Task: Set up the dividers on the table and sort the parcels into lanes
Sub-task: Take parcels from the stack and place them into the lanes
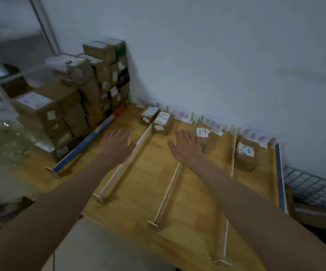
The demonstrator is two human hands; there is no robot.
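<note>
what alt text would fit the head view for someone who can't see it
Two open hands, left hand and right hand, reach over a wooden table split into lanes by dividers, with a few parcels at the far end.

Bare lane floor lies open between the dividers (165,194); parcels (163,122) crowd only the far wall end.

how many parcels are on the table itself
4 brown cardboard parcels: one in the far left lane, one right of it, one beside the right hand, one in the rightmost lane. Hands may hide more.
</note>
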